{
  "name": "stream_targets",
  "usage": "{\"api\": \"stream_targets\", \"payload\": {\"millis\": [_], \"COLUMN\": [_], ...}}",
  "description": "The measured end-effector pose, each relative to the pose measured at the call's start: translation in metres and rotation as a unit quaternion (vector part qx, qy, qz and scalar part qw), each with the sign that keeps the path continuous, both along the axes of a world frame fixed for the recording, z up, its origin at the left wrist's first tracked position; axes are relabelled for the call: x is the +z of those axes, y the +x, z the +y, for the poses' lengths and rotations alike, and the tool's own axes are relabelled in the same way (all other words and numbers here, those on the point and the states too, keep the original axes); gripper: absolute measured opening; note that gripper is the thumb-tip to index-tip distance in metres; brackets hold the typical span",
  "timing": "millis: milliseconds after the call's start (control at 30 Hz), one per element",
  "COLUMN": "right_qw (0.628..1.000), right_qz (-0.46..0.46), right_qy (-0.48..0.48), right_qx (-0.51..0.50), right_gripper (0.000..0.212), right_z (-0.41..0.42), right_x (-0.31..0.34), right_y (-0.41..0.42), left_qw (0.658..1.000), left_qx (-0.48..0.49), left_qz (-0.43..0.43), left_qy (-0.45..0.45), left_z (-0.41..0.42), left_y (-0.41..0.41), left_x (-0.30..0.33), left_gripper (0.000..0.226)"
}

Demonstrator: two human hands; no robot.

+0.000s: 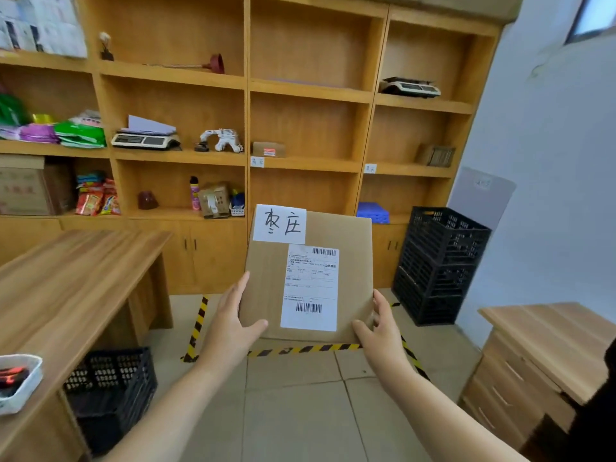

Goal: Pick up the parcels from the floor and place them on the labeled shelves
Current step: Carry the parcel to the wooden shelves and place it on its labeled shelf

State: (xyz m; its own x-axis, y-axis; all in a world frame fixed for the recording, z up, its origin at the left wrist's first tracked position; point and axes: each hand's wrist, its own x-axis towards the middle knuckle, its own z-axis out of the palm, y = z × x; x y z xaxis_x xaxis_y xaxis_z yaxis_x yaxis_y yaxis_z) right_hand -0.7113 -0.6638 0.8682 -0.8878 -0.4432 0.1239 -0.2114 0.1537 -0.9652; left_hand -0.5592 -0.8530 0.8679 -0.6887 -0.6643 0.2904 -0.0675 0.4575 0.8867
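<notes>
Both hands are up in front of the wooden shelving unit (248,128), holding a flat cardboard parcel (266,278) by its bottom corners, well off the floor. The left hand (230,325) grips the lower left corner with its thumb pressed on the front face and the fingers running up along the side edge; the right hand (380,331) does the same at the lower right, thumb on the front, fingers curled round the edge. The parcel has a white handwritten note (279,224) stuck at the top left and a printed shipping label (310,288) with barcodes below it. On the shelving behind it, small paper tags (257,161) sit on the shelf edges, one shelf has a small brown box (268,149), and the next bay to the right has another little carton (436,155). A stack of black plastic crates (440,265) stands at the right end of the shelving, and yellow-black hazard tape (300,349) marks the floor in front of it, under the parcel.
</notes>
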Motion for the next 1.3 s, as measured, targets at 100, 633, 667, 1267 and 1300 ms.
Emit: {"api": "stream_targets", "payload": {"millis": [100, 633, 667, 1267, 1300], "right_qw": [1.000, 0.996, 0.996, 0.995, 0.995], "right_qz": [0.010, -0.004, -0.005, -0.015, -0.012], "right_qy": [0.007, 0.042, 0.040, 0.050, 0.049], "right_qx": [-0.019, -0.075, -0.074, -0.084, -0.090], "right_gripper": [0.069, 0.062, 0.062, 0.053, 0.053], "right_z": [-0.013, -0.052, -0.056, -0.148, -0.155], "right_x": [0.000, -0.023, -0.021, -0.024, -0.023], "right_y": [-0.018, -0.241, -0.261, -0.548, -0.563], "left_qw": [1.000, 0.994, 0.994, 0.992, 0.991], "left_qx": [-0.030, -0.106, -0.105, -0.108, -0.115], "left_qz": [-0.004, -0.040, -0.042, -0.052, -0.047], "left_qy": [0.003, 0.006, 0.004, 0.040, 0.043], "left_z": [-0.018, -0.075, -0.079, -0.179, -0.187], "left_y": [-0.027, -0.266, -0.287, -0.580, -0.598], "left_x": [-0.003, -0.009, -0.005, -0.021, -0.022], "left_gripper": [0.082, 0.073, 0.073, 0.074, 0.074]}}
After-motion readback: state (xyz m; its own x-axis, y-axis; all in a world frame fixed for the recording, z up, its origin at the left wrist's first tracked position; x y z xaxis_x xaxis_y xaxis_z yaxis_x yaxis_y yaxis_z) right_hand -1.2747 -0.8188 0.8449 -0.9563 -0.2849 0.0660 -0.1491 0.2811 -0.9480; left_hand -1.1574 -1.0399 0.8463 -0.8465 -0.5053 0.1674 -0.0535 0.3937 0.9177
